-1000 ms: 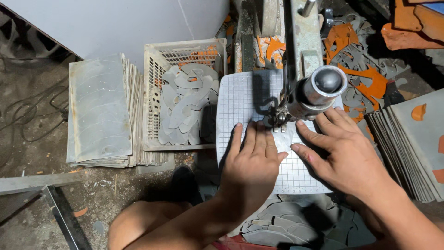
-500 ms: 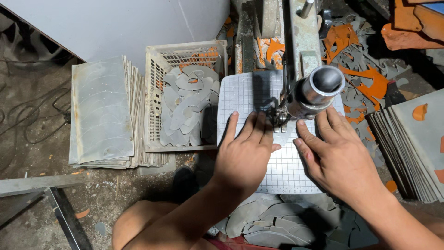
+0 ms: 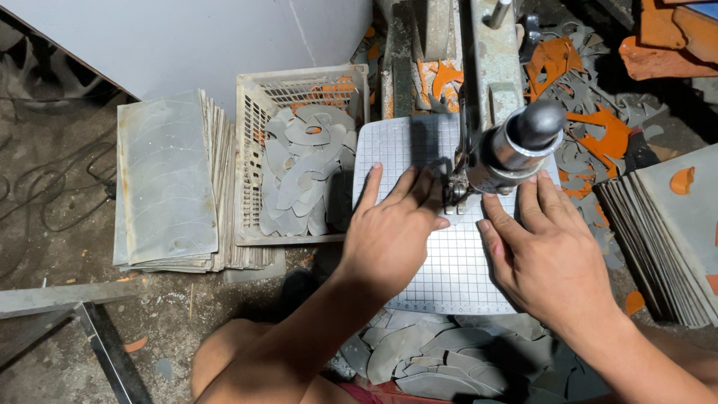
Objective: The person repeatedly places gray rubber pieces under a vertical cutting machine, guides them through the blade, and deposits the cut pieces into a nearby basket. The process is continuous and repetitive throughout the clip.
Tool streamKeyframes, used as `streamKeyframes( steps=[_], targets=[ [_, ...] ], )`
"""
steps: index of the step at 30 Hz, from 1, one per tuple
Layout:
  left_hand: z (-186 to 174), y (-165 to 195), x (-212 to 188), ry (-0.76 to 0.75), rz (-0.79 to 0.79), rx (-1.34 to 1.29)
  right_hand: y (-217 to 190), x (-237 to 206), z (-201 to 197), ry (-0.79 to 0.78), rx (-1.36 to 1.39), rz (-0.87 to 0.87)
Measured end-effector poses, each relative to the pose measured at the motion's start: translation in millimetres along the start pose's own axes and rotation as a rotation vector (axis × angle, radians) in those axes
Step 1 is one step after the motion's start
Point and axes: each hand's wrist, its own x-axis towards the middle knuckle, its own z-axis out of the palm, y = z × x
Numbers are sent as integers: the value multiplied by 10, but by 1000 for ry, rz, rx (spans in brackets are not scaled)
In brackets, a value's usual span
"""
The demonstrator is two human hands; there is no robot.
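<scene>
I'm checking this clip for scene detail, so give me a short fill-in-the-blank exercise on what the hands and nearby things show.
1. Both the left hand and the right hand press flat on a white sheet marked with a ____ pattern.
2. The plastic crate holds curved grey ____.
3. The stack of grey sheets lies to the ____ of the crate.
4. The offcuts under the sheet's near edge are ____ in colour.

Missing words: grid; cut-out pieces; left; grey
</scene>
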Motion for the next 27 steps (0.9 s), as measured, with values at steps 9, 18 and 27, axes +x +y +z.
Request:
streamKeyframes(
  steps=[9,18,27],
  targets=[
    [-45,-68,92,22,13,-49,-48,27,-14,19,-84,5],
    [-63,-182,167,17,52,0,-78,70,-5,28,-122,31],
    [-3,-281,282,76,74,-25,-101,139,9,37,-90,42]
  ],
)
